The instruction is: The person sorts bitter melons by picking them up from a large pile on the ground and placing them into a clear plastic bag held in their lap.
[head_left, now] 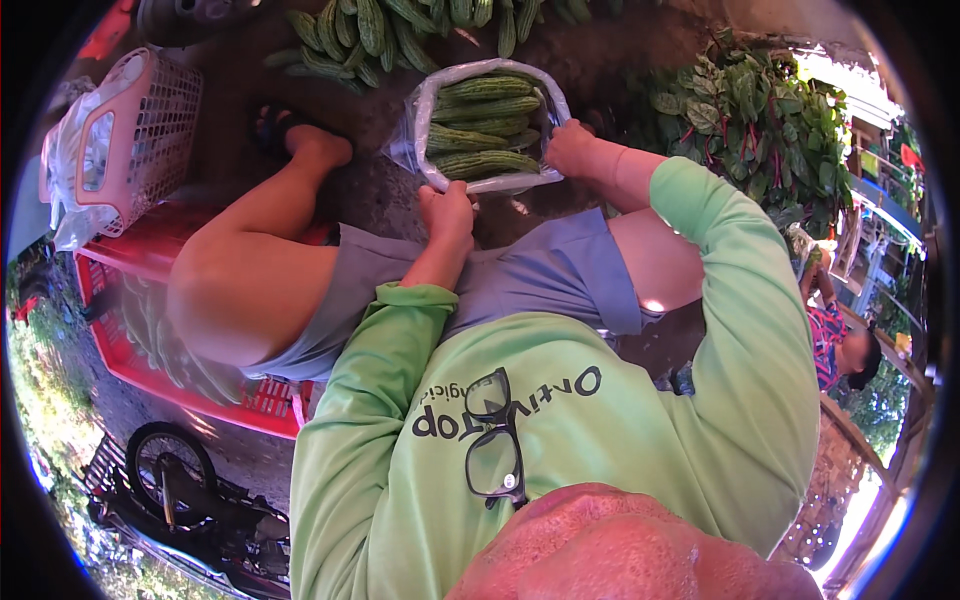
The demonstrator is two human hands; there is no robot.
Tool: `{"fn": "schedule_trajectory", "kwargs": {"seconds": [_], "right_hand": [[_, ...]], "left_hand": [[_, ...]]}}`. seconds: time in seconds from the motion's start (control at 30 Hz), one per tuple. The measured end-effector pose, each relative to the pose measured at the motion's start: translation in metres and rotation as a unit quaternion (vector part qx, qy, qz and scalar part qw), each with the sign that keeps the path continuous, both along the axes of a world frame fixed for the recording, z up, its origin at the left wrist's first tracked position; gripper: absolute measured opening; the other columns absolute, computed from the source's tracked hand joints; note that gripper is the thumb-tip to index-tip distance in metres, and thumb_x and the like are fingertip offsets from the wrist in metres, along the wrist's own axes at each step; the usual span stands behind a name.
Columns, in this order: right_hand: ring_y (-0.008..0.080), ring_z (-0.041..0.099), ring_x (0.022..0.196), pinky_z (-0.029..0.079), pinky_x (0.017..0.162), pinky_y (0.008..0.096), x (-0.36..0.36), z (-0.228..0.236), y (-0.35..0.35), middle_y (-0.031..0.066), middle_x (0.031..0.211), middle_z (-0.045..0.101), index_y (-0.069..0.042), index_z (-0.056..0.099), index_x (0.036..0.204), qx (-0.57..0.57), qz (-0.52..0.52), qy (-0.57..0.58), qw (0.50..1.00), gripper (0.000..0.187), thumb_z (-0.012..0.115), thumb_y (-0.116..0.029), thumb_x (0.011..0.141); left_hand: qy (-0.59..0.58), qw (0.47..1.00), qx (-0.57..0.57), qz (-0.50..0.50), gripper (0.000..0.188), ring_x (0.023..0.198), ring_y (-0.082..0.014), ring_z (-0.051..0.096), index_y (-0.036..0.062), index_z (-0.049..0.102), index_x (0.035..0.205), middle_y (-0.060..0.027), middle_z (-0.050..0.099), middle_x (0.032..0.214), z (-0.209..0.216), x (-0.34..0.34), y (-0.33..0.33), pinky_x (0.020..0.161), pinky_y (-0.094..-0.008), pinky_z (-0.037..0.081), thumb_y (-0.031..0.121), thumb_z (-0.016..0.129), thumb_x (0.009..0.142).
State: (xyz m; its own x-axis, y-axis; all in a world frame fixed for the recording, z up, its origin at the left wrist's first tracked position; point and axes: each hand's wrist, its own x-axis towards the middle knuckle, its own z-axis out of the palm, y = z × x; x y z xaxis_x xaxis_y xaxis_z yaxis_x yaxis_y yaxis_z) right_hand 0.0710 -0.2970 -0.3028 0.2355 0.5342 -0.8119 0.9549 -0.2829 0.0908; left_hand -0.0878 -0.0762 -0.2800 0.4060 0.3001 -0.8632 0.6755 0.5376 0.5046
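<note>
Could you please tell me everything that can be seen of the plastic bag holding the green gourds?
The plastic bag looks whitish, glossy and somewhat translucent, its left side crinkled. A thick, seemingly rolled rim frames its wide, squarish, upward-facing mouth. Bitter gourds lie crosswise inside. It sits just ahead of the blue-grey shorts, base hidden. The left grip holds the near rim; the right grip, the right side.

The gourds [488, 108] were streaked light and dark green, the bag [510, 183] tinted whitish. Green leaves [785, 125] were marked by red stems [777, 165]. The basket [133, 125] was coloured pink, the crate [215, 405] red, the shirt [620, 450] light green.
</note>
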Motion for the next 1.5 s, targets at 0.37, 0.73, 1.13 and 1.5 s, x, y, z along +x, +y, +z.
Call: {"fn": "schedule_trajectory", "kwargs": {"seconds": [0.37, 0.73, 1.13, 1.5], "right_hand": [[0.0371, 0.072, 0.091, 0.057, 0.085, 0.0480, 0.139, 0.038, 0.053, 0.0156, 0.091, 0.075, -0.007, 0.078, 0.089, 0.110, -0.099, 0.150, 0.977, 0.020, 0.064, -0.021, 0.086], [0.0420, 0.062, 0.123, 0.052, 0.100, 0.0507, 0.291, 0.103, 0.095, 0.0263, 0.142, 0.057, 0.003, 0.053, 0.140, 0.288, -0.445, -0.266, 0.805, 0.055, 0.064, -0.034, 0.101], [0.0197, 0.065, 0.067, 0.051, 0.055, 0.0347, 0.319, 0.099, 0.032, 0.0108, 0.081, 0.066, -0.001, 0.062, 0.112, 0.436, -0.716, 0.115, 0.533, 0.023, 0.062, -0.022, 0.105], [0.0164, 0.070, 0.079, 0.056, 0.065, 0.0325, 0.253, 0.158, 0.026, 0.0048, 0.097, 0.070, -0.008, 0.054, 0.135, 0.403, -0.695, 0.350, 0.482, 0.042, 0.072, -0.024, 0.101]], "left_hand": [[-0.017, 0.997, -0.046, 0.062, 0.030, 0.077, -0.0208, 0.069, 0.0034, 0.043, 0.113, -0.0153, 0.063, 0.102, 0.003, 0.012, 0.003, 0.055, -0.0327, 0.054, 0.012, 0.063, 0.092], [0.011, 0.999, -0.035, 0.025, 0.032, 0.081, -0.0202, 0.069, 0.0041, 0.045, 0.118, -0.0138, 0.063, 0.108, 0.002, 0.033, -0.007, 0.059, -0.0317, 0.055, 0.015, 0.063, 0.094], [0.005, 0.999, -0.046, 0.007, 0.030, 0.087, -0.0194, 0.068, 0.0068, 0.045, 0.119, -0.0109, 0.062, 0.112, -0.002, 0.037, -0.012, 0.062, -0.0320, 0.055, 0.015, 0.062, 0.096], [-0.002, 1.000, -0.019, -0.009, 0.030, 0.085, -0.0190, 0.068, 0.0059, 0.046, 0.119, -0.0113, 0.063, 0.109, -0.007, 0.032, -0.010, 0.062, -0.0319, 0.054, 0.016, 0.062, 0.096]]}}
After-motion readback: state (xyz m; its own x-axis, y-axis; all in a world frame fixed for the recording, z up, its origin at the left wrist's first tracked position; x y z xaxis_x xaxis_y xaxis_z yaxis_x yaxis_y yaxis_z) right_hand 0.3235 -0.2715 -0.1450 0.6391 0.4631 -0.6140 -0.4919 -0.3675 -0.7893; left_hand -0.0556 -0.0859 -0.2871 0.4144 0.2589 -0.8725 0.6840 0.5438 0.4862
